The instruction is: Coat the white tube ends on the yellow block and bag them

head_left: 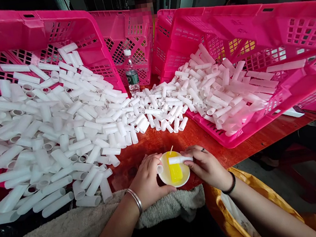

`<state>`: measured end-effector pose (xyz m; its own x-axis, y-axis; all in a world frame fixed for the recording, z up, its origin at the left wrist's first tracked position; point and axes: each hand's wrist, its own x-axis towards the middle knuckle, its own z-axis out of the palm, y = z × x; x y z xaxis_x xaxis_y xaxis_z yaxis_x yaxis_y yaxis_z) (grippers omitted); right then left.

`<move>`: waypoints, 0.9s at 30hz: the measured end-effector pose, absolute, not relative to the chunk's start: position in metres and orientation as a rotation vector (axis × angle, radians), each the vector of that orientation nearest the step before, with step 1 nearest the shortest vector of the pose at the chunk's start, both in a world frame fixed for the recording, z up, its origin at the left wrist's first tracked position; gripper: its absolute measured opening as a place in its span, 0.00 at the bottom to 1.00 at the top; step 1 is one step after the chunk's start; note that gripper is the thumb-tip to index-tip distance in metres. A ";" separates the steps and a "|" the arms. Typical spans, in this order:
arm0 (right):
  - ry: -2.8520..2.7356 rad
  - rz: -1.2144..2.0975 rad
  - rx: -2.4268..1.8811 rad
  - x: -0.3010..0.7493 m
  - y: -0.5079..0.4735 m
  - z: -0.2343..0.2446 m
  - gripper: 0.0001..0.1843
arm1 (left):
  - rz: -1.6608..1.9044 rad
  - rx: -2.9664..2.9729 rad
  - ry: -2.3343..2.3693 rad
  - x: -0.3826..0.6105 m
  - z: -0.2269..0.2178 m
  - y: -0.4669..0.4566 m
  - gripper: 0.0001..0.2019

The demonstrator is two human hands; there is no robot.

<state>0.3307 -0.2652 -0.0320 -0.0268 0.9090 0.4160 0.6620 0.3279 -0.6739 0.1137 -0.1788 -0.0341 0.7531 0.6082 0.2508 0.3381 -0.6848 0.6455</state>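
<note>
A small white bowl (187, 178) stands on the table in front of me, with a yellow block (176, 174) and a thin pale stick (171, 148) in it. My right hand (210, 168), at the bowl's right side, pinches a white plastic tube (178, 159) that lies level above the yellow block. At the left rim, my left hand (150, 180) curls its fingers round another white tube (159, 169); only that tube's round end shows. Beyond both hands spreads a large heap of loose white tubes (87, 116).
Pink crates tipped toward me stand at left (74, 22) and right (220, 17), white tubes spilling from both. A water bottle (131, 73) stands between them. A grey towel (81, 225) lies along the near edge. Yellow-orange fabric (256, 187) hangs at lower right.
</note>
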 end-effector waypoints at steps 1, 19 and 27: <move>-1.820 0.236 -1.387 0.332 -0.265 -0.032 0.08 | 0.607 2.374 0.704 0.114 -0.034 -0.179 0.34; -1.700 0.497 -1.250 0.314 -0.299 0.036 0.12 | 0.780 2.884 0.637 0.110 0.032 -0.202 0.10; -1.903 0.363 -1.161 0.300 -0.311 0.062 0.07 | 0.536 2.894 0.711 0.107 0.063 -0.244 0.07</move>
<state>0.3001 -0.3113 0.0617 -0.2031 0.8324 0.5156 0.5841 0.5256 -0.6186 0.1068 -0.2439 0.0631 0.8277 0.4675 0.3105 0.4274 -0.8836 0.1913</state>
